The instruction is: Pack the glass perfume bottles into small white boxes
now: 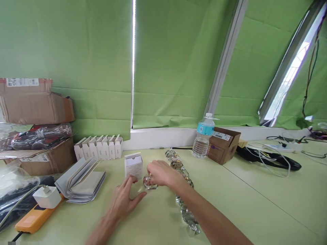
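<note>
My right hand (pixel 163 173) is closed on a small clear glass bottle (pixel 148 183), gripping it from above at the table's surface. Just left of it stands a small white box (pixel 133 167), upright, with a flap raised at its top. The fingertips of my left hand (pixel 125 197) are at the lower front of this box; its thumb and fingers are spread apart. Whether they press on the box, I cannot tell. A long row of similar clear glass pieces (pixel 187 217) runs beside and partly behind my right forearm.
Several white boxes (pixel 102 149) line the back left, with flat folded white cartons (pixel 87 185) before them. Cardboard boxes (pixel 33 105) and an orange power strip (pixel 34 217) occupy the left. A water bottle (pixel 201 143), brown box (pixel 222 146) and black device (pixel 270 161) stand right.
</note>
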`<state>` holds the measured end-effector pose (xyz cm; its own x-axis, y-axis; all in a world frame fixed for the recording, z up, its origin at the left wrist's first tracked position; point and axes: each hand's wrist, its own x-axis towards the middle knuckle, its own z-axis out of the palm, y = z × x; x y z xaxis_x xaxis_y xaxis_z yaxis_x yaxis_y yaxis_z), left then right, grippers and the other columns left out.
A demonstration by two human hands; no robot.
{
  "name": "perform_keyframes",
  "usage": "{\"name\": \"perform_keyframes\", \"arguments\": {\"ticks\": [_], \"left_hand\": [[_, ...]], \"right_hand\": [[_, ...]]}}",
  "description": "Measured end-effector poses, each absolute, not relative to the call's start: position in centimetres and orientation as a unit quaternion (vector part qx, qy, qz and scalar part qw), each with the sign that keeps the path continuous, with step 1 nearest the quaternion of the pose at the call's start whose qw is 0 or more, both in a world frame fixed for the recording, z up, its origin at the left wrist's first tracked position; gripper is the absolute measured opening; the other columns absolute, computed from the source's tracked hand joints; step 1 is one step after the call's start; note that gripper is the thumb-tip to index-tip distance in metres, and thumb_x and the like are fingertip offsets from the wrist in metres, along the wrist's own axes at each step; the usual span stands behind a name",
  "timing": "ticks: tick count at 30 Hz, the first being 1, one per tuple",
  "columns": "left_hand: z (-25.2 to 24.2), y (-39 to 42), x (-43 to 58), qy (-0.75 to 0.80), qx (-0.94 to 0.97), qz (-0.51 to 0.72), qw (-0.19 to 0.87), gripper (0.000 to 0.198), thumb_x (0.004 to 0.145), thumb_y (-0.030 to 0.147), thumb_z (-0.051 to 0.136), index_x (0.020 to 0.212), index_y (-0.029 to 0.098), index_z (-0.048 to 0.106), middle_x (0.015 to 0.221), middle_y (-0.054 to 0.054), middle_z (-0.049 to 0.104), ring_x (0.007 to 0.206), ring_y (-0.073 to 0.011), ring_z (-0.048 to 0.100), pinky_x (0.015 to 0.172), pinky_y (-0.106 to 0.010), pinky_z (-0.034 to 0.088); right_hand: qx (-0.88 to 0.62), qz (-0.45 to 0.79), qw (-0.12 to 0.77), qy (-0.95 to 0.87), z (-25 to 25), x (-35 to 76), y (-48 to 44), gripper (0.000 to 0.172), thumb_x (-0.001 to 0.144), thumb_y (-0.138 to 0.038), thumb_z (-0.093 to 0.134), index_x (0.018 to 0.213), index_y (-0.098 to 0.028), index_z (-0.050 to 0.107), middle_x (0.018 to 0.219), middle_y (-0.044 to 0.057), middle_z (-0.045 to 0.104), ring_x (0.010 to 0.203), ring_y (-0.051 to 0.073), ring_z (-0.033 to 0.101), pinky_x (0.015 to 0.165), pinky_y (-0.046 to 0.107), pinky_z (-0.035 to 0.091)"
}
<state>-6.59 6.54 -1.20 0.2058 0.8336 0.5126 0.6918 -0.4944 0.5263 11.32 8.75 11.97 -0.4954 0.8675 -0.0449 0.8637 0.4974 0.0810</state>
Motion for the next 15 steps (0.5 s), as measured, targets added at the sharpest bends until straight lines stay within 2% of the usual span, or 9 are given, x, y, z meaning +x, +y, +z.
{"name": "perform_keyframes", "arguments": {"ticks": [2,4,7,9,12,15], "left_hand": [[-1.0,6.4,-5.9,0.491,0.765,0.387,0.156,0.047,0.075,0.053,0.067,0.111,0.025,0.057,0.103,-0.006,0.067,0.070,-0.0224,0.062,0.064,-0.033,0.047],[-0.9,6.4,-5.6,0.493,0.751,0.385,0.211,0.052,0.070,0.051,0.072,0.113,0.025,0.060,0.096,-0.004,0.070,0.067,-0.0222,0.061,0.063,-0.033,0.047],[-1.0,6.7,-5.5,0.495,0.743,0.378,0.246,0.036,0.072,0.046,0.072,0.099,0.023,0.068,0.080,-0.002,0.069,0.064,-0.0202,0.058,0.062,-0.031,0.044],[-1.2,6.9,-5.5,0.499,0.737,0.376,0.257,0.029,0.073,0.045,0.069,0.092,0.021,0.069,0.072,0.000,0.066,0.061,-0.0179,0.054,0.058,-0.028,0.041],[-1.6,7.1,-5.6,0.511,0.723,0.375,0.273,0.032,0.071,0.046,0.070,0.090,0.021,0.069,0.065,0.001,0.060,0.057,-0.0157,0.049,0.053,-0.026,0.036],[-1.5,7.1,-5.7,0.506,0.705,0.383,0.315,0.036,0.069,0.050,0.071,0.090,0.020,0.069,0.062,0.002,0.058,0.057,-0.0164,0.049,0.054,-0.026,0.036]], "right_hand": [[0.486,0.005,0.043,0.873,11.1,10.4,8.0,0.021,0.071,-0.035,0.074,0.081,-0.017,0.074,0.083,0.013,0.074,0.078,0.027,0.070,0.060,0.028,0.045],[0.477,-0.008,0.044,0.878,10.2,9.6,7.6,0.018,0.071,-0.032,0.072,0.081,-0.018,0.074,0.082,0.012,0.074,0.077,0.027,0.070,0.058,0.027,0.045],[0.472,-0.021,0.045,0.880,9.4,9.3,7.8,0.016,0.068,-0.023,0.073,0.083,-0.016,0.074,0.084,0.013,0.074,0.079,0.027,0.070,0.057,0.027,0.044],[0.473,-0.042,0.047,0.879,9.6,9.8,8.3,0.019,0.068,-0.027,0.074,0.084,-0.018,0.073,0.082,0.008,0.074,0.075,0.024,0.070,0.055,0.025,0.044],[0.492,-0.064,0.047,0.867,10.7,11.3,9.8,0.026,0.082,-0.045,0.063,0.090,-0.021,0.072,0.084,0.004,0.073,0.071,0.018,0.068,0.058,0.023,0.047],[0.545,-0.033,0.045,0.837,11.7,12.6,12.1,0.031,0.095,-0.038,0.049,0.102,-0.014,0.067,0.106,0.012,0.068,0.089,0.021,0.066,0.074,0.033,0.051]]}}
